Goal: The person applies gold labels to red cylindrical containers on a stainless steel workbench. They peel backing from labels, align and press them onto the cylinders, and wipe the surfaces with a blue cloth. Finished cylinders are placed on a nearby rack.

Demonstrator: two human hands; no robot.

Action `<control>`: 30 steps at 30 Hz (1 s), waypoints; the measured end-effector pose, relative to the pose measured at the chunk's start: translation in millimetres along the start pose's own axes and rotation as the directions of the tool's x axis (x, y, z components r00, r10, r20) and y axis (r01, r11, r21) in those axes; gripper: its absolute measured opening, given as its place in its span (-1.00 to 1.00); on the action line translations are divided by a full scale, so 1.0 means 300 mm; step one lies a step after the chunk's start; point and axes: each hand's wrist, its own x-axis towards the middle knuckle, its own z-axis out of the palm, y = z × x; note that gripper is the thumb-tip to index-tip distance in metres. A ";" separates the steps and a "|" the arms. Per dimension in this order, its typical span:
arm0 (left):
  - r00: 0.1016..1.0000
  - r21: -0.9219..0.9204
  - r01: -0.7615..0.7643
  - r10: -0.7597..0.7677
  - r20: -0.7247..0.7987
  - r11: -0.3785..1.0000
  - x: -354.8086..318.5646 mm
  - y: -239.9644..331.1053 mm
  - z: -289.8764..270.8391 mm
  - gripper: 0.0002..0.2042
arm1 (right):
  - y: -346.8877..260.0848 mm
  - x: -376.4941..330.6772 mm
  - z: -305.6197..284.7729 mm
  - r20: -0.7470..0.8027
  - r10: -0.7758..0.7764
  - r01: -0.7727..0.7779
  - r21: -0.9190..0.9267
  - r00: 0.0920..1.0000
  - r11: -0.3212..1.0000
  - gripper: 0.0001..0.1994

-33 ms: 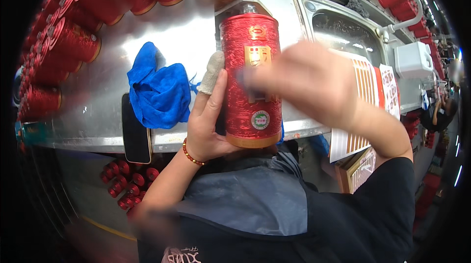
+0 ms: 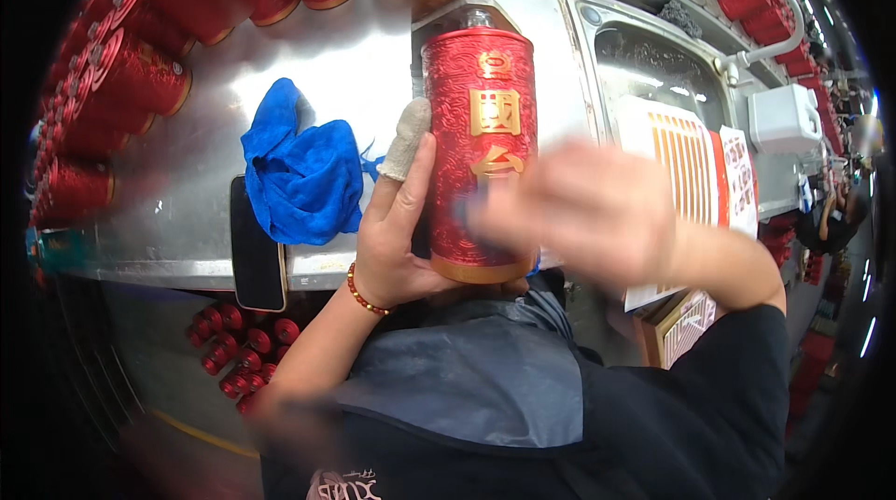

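Across the upper left stretches a shiny metal worktop (image 2: 210, 104), with red bottles (image 2: 140, 76) crowded along its far and left sides. To the right, a sink (image 2: 611, 17) is set in a pale surround. Near the right forearm lie striped sheets (image 2: 679, 155), and beyond them stands a white jug (image 2: 782, 118). In front of the person, at the worktop's near edge, is the red bottle (image 2: 448, 155), its gold base toward the body and its clear top pointing away. A crumpled blue cloth (image 2: 313, 183) lies left of it. The left hand (image 2: 392, 239) grasps the bottle, fingers along its left side and palm by the base. The right hand (image 2: 597, 211), blurred, is over the bottle's lower front with fingers curled; whether it grips anything I cannot tell. A dark phone (image 2: 257, 267) rests partly beneath the cloth. A beaded bracelet (image 2: 364, 295) circles the left wrist; a greyish cover (image 2: 406, 138) sheathes one left finger. Smallest is a blurred blue patch (image 2: 459, 211) at the right fingertips.
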 end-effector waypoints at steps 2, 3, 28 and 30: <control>1.000 0.016 -0.019 0.018 0.018 1.000 0.002 -0.010 -0.005 0.17 | -0.057 -0.015 -0.012 0.097 0.001 -0.015 0.145 0.995 0.989 -0.64; 1.000 0.032 -0.002 0.002 0.005 0.999 0.003 0.002 -0.002 0.21 | -0.056 -0.001 -0.032 0.180 0.040 -0.080 0.219 0.983 0.972 -0.63; 0.994 0.057 -0.106 0.107 -0.016 0.993 -0.004 -0.025 -0.024 0.17 | 0.051 0.049 -0.017 -0.138 0.276 -0.297 -0.164 0.951 0.941 -0.70; 0.992 0.089 -0.121 0.124 -0.034 0.989 0.008 -0.018 -0.016 0.21 | -0.087 -0.035 0.029 -0.024 0.089 -0.091 -0.079 0.996 0.993 -0.66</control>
